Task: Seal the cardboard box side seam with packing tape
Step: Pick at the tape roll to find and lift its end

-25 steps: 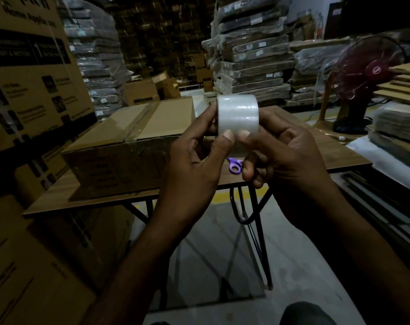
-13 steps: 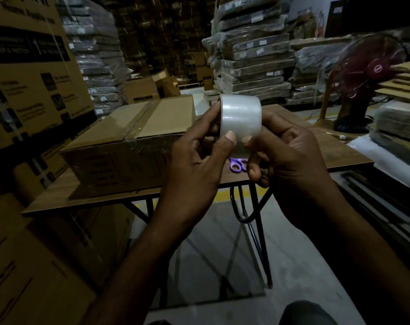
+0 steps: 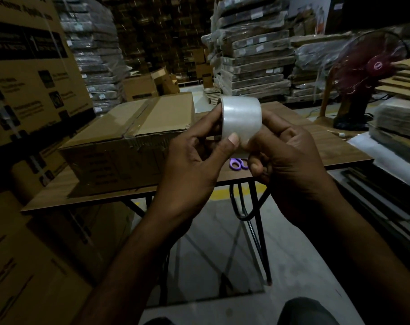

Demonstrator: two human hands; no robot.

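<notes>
A roll of clear packing tape (image 3: 242, 117) is held up in front of me by both hands. My left hand (image 3: 194, 160) grips its left side, with the thumb pressed on the roll's front face. My right hand (image 3: 286, 158) holds the right side, its fingers curled under the roll. Behind and to the left, a closed cardboard box (image 3: 129, 141) lies on the wooden table (image 3: 328, 146). A strip of clear tape runs along the box's top seam and down its near side. Both hands are apart from the box.
Purple-handled scissors (image 3: 238, 164) lie on the table just below the hands, partly hidden. A red fan (image 3: 368, 73) stands at the right. Large printed cartons (image 3: 28, 73) rise on the left, and wrapped stacks of flat cardboard (image 3: 253, 57) fill the back.
The tape roll and both hands have shifted slightly to the right and the roll has turned a little between the fingers. The box has not moved.
</notes>
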